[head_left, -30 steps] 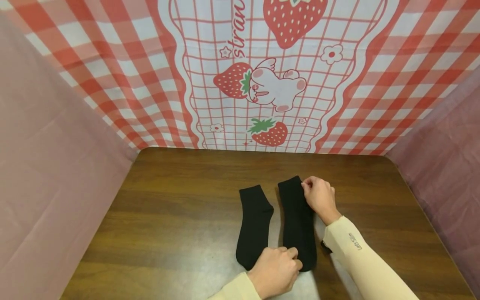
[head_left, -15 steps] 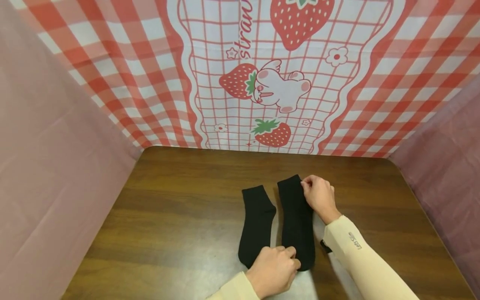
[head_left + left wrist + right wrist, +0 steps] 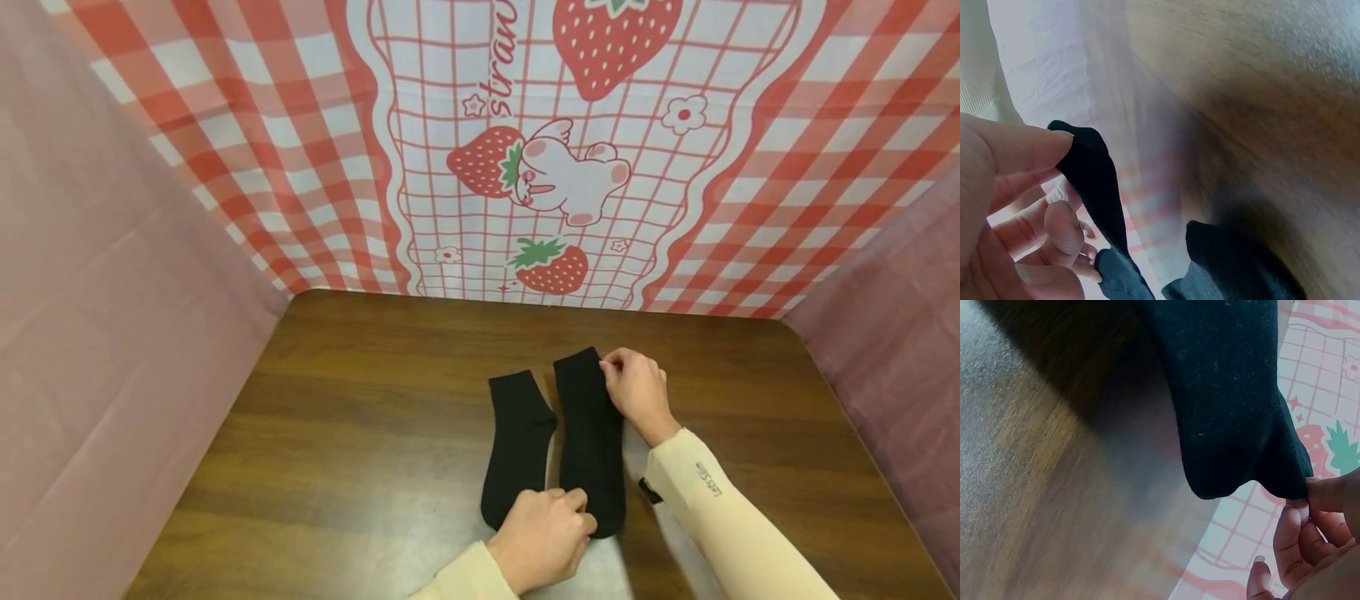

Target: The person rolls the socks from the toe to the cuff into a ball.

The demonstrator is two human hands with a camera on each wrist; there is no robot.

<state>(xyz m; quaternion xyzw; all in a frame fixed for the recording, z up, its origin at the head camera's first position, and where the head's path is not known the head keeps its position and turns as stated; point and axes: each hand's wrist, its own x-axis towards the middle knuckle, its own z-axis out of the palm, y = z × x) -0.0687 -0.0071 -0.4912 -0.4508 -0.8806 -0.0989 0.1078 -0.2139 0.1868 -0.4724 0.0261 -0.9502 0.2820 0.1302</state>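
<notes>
Two black socks lie side by side in the head view. The left sock point(image 3: 519, 446) lies on the table, its cuff toward the back. My left hand point(image 3: 543, 537) pinches the toe end of the right sock point(image 3: 590, 433) between thumb and finger, and overlaps the left sock's toe in this view. At the other end, my right hand point(image 3: 637, 387) pinches the right edge of its cuff. The left wrist view shows the held sock point(image 3: 1094, 172) hanging from the thumb and fingertips. In the right wrist view, the sock's fabric point(image 3: 1229, 406) is drawn to a corner at the fingertips.
The brown wooden table point(image 3: 360, 417) extends to both sides of the socks. A red checked cloth with strawberries point(image 3: 555, 167) hangs behind its back edge. Pink cloth walls point(image 3: 112, 333) stand at left and right. Both arms wear cream sleeves point(image 3: 727, 517).
Both hands have shifted the right sock a little to the left, and the gap between the two socks has narrowed. The head view has turned slightly. Both pinches stay the same.
</notes>
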